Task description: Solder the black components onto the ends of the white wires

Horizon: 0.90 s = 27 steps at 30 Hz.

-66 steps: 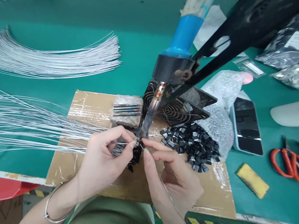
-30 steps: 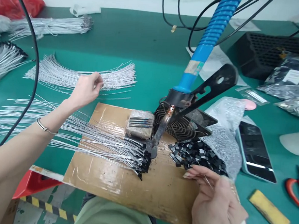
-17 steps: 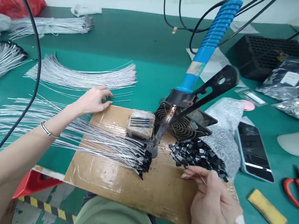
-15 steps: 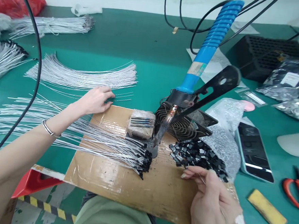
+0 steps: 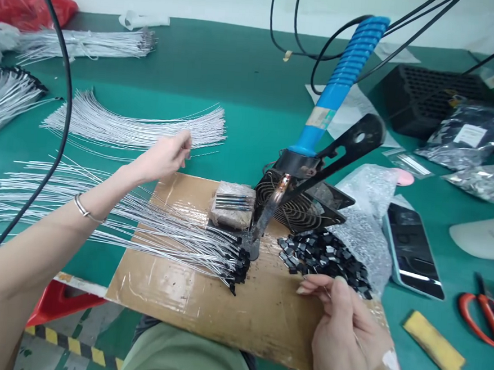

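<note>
Thin wire (image 5: 327, 292) in right hand's (image 5: 346, 334) pinch

At the right of the frame you have a phone (image 5: 414, 242) lying screen up, a yellow block (image 5: 434, 344) below it and a red-handled tool (image 5: 491, 321) near the edge. A red bag (image 5: 37, 8) sits upper left of you, a black perforated block (image 5: 435, 88) upper right.

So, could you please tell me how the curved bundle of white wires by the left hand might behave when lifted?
The curved bundle is probably springy: its thin strands lie in a smooth bow. It may fan apart, since no tie shows.
</note>
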Each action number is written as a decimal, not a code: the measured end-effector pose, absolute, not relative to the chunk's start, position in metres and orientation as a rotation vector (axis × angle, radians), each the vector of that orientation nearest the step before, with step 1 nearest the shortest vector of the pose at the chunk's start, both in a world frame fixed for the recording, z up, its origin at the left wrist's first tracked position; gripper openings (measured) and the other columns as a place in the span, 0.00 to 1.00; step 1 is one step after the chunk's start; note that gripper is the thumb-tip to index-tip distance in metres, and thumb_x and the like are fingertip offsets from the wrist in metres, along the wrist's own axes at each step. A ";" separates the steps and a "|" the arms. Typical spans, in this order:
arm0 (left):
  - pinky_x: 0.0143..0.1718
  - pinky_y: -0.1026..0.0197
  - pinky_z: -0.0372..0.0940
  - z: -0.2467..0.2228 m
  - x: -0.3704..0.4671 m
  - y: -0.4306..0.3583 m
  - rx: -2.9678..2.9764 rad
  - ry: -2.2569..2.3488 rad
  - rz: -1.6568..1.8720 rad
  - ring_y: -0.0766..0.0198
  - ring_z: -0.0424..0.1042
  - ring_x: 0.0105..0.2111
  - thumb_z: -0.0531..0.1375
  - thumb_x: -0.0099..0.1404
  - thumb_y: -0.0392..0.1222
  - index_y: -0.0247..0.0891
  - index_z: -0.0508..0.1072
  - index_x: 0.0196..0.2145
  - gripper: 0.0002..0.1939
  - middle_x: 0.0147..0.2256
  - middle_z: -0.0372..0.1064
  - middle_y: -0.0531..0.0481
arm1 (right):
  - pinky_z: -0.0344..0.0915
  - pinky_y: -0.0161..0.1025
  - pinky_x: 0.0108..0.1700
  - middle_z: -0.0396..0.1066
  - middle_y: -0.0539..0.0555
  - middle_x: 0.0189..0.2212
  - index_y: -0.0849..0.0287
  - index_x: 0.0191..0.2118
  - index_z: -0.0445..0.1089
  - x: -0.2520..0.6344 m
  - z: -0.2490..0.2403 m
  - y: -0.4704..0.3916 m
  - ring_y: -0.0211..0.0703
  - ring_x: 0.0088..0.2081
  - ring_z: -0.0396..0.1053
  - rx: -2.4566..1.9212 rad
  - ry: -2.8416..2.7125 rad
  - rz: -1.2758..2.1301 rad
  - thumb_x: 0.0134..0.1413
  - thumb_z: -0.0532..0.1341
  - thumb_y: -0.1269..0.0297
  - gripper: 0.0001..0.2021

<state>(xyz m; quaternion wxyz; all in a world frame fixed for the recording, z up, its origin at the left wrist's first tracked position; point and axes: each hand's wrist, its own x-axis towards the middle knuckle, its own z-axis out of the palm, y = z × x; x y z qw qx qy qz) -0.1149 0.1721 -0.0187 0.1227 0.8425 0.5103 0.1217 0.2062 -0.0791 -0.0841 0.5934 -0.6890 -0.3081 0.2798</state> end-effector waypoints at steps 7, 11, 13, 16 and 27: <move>0.29 0.58 0.63 0.025 -0.116 0.108 2.256 1.587 0.603 0.61 0.71 0.24 0.60 0.71 0.48 0.38 0.78 0.35 0.12 0.25 0.76 0.50 | 0.72 0.44 0.33 0.80 0.57 0.28 0.62 0.33 0.81 0.210 -0.088 -0.081 0.46 0.28 0.76 -1.400 -0.746 0.684 0.68 0.58 0.38 0.30; 0.23 0.61 0.58 0.047 -0.112 0.063 1.946 1.274 0.369 0.63 0.66 0.22 0.66 0.66 0.50 0.44 0.82 0.30 0.11 0.23 0.74 0.52 | 0.73 0.44 0.32 0.79 0.56 0.26 0.61 0.33 0.82 0.195 -0.078 -0.086 0.47 0.27 0.75 -1.436 -0.870 0.667 0.71 0.58 0.43 0.27; 0.23 0.61 0.60 0.047 -0.105 0.048 1.759 1.127 0.251 0.63 0.68 0.23 0.67 0.65 0.49 0.43 0.82 0.28 0.11 0.23 0.75 0.51 | 0.71 0.40 0.30 0.77 0.54 0.24 0.59 0.32 0.82 0.183 -0.067 -0.089 0.45 0.26 0.75 -1.462 -1.039 0.673 0.70 0.61 0.53 0.20; 0.22 0.63 0.58 0.036 -0.091 0.033 1.650 1.077 0.186 0.64 0.67 0.22 0.65 0.66 0.46 0.41 0.82 0.28 0.11 0.23 0.75 0.50 | 0.69 0.36 0.29 0.76 0.52 0.25 0.56 0.36 0.82 0.167 -0.051 -0.089 0.43 0.28 0.75 -1.391 -1.244 0.820 0.68 0.64 0.63 0.10; 0.23 0.64 0.60 0.022 -0.067 0.016 1.648 1.142 0.266 0.65 0.66 0.22 0.64 0.67 0.48 0.41 0.81 0.28 0.13 0.25 0.76 0.50 | 0.65 0.35 0.29 0.73 0.48 0.22 0.56 0.28 0.78 0.145 -0.043 -0.081 0.37 0.25 0.68 -1.362 -1.110 1.025 0.59 0.71 0.68 0.08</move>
